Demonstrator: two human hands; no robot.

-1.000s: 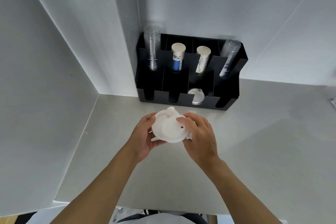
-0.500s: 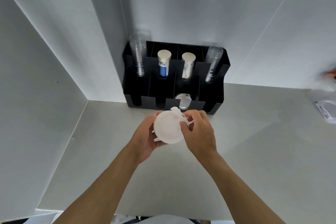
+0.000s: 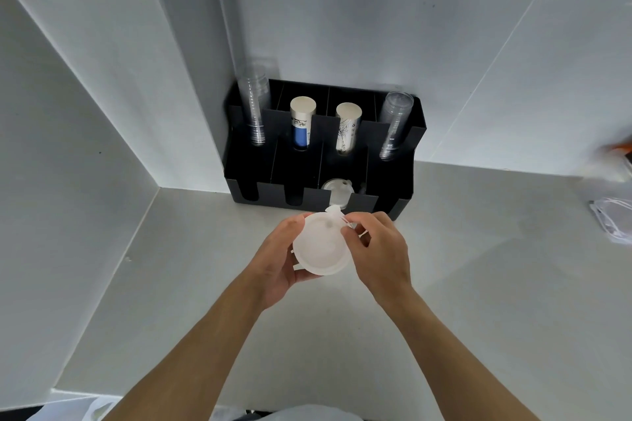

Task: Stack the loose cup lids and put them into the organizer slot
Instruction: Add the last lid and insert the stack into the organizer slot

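Note:
A stack of white cup lids (image 3: 321,244) is held between both hands just in front of the black organizer (image 3: 390,178). My left hand (image 3: 278,258) cups the stack from the left and underneath. My right hand (image 3: 378,249) pinches its upper right edge near the tabs. Inside the organizer's third front slot lie other white lids (image 3: 337,191). The other front slots look dark and I cannot see into them.
The organizer's back row holds two stacks of clear cups (image 3: 254,106) (image 3: 393,125) and two stacks of paper cups (image 3: 301,121) (image 3: 346,126). White walls close the corner on the left and behind. A clear plastic bag (image 3: 614,220) lies at the counter's right edge.
The lid stack has tilted more upright and moved closer to the organizer's front. The view has shifted, bringing the bag at the right into sight.

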